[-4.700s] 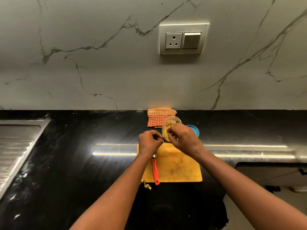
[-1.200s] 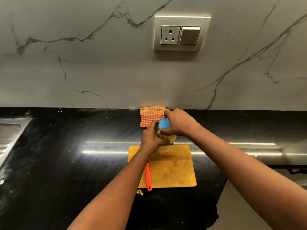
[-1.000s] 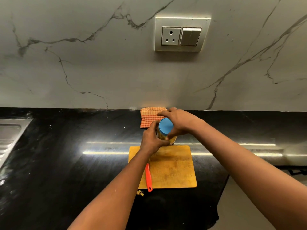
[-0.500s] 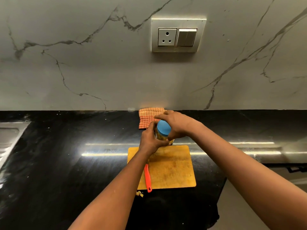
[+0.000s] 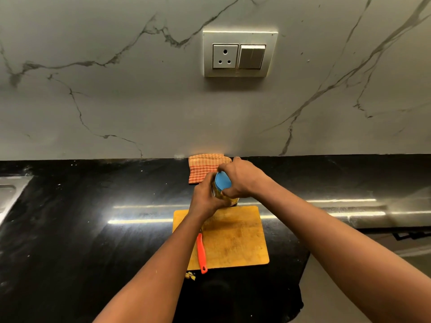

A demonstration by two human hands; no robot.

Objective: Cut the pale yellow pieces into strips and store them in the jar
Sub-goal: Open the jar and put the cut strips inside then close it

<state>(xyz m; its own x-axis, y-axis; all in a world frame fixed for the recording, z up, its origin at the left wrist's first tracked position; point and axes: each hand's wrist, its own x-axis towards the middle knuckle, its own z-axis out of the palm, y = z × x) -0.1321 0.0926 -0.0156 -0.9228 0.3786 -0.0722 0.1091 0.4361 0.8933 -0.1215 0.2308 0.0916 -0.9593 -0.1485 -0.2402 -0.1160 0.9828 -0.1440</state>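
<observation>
Blue lid (image 5: 222, 181) is gripped by the right hand (image 5: 242, 178) while the left hand (image 5: 205, 199) clasps the seemingly tilted jar (image 5: 231, 201).

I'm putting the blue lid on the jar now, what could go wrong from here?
The clear jar looks tilted between your left hand and right hand; if the round blue lid seats crooked, strips could spill. The orange-handled knife lies beside your left forearm, so lowering that arm could knock it off the wooden cutting board.
</observation>
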